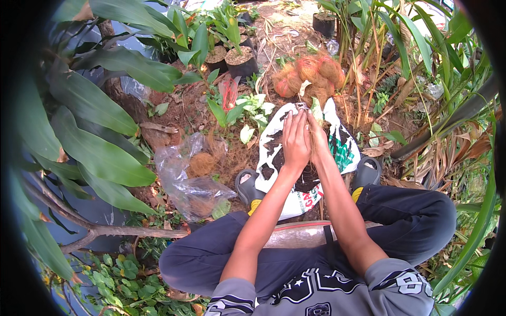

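My left hand [297, 138] and my right hand [317, 141] are pressed together palm to palm, fingers pointing away from me. Whatever lies between the palms is mostly hidden; a little brown fibre shows along the right hand. Pale green leaves [316, 111] stand at the right fingertips, and I cannot tell whether they come from between the hands. Below the hands a white plastic sack [289, 206] lies spread open on the ground, with dark soil [307, 181] on it.
Beyond the sack sit several fibre balls [307, 73] wrapped in orange-red netting. To the left is a clear plastic bag [184, 181] with loose brown fibre [202, 164]. Potted plants [242, 62] stand farther back. Broad leaves [100, 147] crowd the left, and a branch [137, 230] reaches toward my left knee.
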`<state>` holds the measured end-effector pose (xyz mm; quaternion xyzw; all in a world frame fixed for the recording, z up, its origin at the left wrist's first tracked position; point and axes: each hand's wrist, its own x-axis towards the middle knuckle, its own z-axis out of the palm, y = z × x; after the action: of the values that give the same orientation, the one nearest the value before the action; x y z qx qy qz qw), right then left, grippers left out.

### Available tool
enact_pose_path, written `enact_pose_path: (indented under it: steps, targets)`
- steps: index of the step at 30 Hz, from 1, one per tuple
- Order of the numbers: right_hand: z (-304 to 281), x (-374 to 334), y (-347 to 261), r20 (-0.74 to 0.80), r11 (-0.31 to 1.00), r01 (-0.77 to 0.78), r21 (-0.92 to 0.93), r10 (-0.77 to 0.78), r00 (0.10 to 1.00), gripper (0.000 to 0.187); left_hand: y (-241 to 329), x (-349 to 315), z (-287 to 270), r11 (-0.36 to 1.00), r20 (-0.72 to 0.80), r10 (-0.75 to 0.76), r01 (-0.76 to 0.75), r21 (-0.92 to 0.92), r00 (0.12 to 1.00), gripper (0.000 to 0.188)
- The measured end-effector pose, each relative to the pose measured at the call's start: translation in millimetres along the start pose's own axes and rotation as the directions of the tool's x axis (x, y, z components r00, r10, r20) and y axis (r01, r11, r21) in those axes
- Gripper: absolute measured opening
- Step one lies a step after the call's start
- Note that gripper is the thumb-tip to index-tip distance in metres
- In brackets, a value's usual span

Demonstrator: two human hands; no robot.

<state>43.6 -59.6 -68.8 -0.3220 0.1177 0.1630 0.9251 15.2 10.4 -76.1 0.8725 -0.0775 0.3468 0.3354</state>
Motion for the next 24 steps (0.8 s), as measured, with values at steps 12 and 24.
enact_pose_path:
  steps: [12,24]
  targets:
    - [-13.5,12.5,8.3,0.024,0.999,-0.010,0.044,0.009,1.000,0.027,0.8,6.2,-3.2,0.974,-0.012,-0.126,0.121,-0.194,0.992,0.038]
    - [-20.4,9.4,6.4,0.037,0.999,0.013,-0.052,-0.011,0.999,0.034,-0.8,-5.9,-1.3,0.915,0.188,-0.221,0.270,-0.301,0.957,0.047]
